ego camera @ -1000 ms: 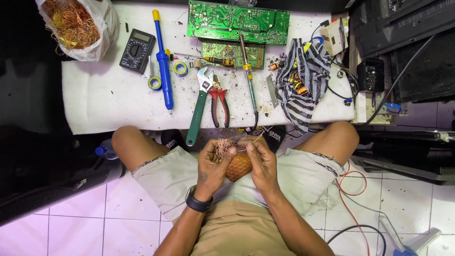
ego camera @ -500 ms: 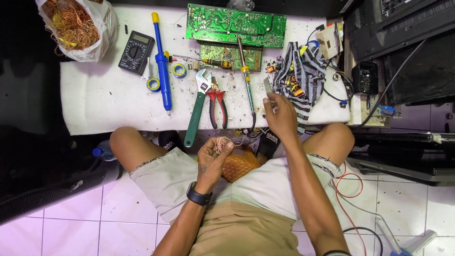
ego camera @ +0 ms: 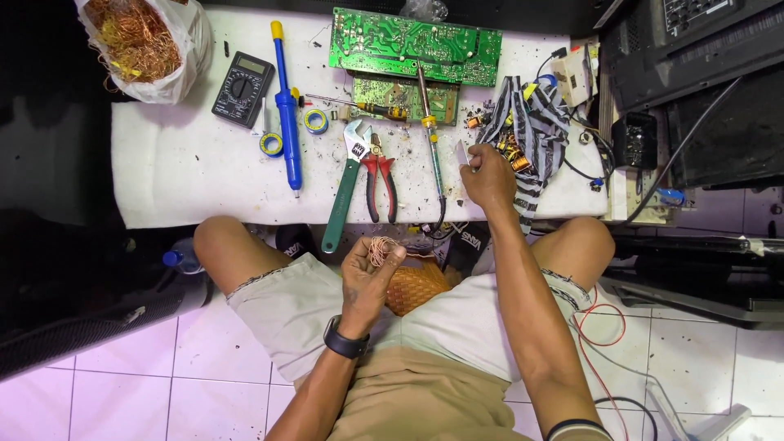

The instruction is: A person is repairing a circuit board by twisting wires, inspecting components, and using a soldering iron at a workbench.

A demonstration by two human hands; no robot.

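Head view — copper wire (ego camera: 380, 247) pinched in left hand (ego camera: 367, 282).

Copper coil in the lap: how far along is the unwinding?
Done: a bag of stripped copper wire sits on the table's corner. In hand: the left hand pinches loose wire above the coil; the right hand holds a small blade. Left: the coil remains mostly wound.

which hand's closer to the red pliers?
Right. The right hand is up on the table, just right of the red pliers, past the soldering iron. The left hand is below the table edge, holding copper wire.
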